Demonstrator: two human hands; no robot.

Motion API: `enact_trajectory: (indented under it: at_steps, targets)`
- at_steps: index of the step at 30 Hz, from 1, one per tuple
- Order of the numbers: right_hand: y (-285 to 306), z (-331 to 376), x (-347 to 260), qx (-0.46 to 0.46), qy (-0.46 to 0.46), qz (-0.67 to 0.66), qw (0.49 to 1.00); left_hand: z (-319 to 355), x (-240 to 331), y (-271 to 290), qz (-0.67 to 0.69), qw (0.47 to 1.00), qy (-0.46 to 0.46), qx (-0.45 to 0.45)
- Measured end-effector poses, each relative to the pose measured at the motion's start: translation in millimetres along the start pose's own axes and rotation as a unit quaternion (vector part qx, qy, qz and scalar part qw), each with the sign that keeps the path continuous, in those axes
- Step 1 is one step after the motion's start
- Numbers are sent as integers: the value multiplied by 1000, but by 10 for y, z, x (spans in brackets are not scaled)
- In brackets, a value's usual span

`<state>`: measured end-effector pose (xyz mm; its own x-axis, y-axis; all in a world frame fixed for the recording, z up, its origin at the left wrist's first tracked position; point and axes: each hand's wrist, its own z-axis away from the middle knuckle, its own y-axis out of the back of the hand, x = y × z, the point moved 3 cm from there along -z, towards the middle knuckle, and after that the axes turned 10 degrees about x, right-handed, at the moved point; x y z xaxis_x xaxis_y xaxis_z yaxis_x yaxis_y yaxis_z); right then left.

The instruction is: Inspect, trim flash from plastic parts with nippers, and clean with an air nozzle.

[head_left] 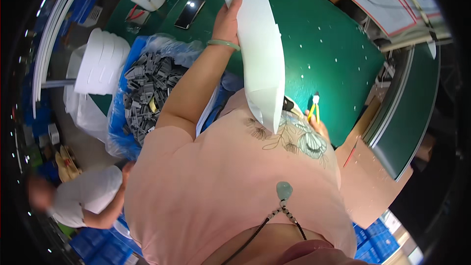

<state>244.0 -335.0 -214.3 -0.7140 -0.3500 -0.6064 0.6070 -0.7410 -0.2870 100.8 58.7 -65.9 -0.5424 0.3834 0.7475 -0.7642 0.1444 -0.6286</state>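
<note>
White foam strip (260, 54) hangs over the green tabletop (333, 44), long axis 12 to 6 o'clock. We see the left hand (226, 22) clasping its upper edge at 11; the right hand (316, 122), at 5, grips yellow-handled cutters (314, 108).

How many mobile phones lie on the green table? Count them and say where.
1. A single dark phone lies flat on the green table, left of the left hand holding the white strip. More could be hidden under it.
</note>
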Motion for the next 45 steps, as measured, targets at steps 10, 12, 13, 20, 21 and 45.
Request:
enact_trajectory:
  at_steps: [10,12,13,20,21,45]
  targets:
    - [-1372,793,-1558,-38,287,232,929,384,-25,-834,-95,981,-142,-87]
    - [-1390,850,-1582,-29,296,336,894,492,35,-882,-129,978,-146,-77]
    - [-1396,871,-1581,-26,292,337,895,499,30,-888,-128,979,-142,-76]
    - [-1433,947,-1506,-9,282,377,882,585,72,-939,-108,986,-102,-81]
    - [-1437,953,-1497,-9,293,359,886,594,66,-940,-100,985,-99,-97]
    - [-1500,927,-1506,-9,296,453,841,487,-45,-647,-106,986,-105,-76]
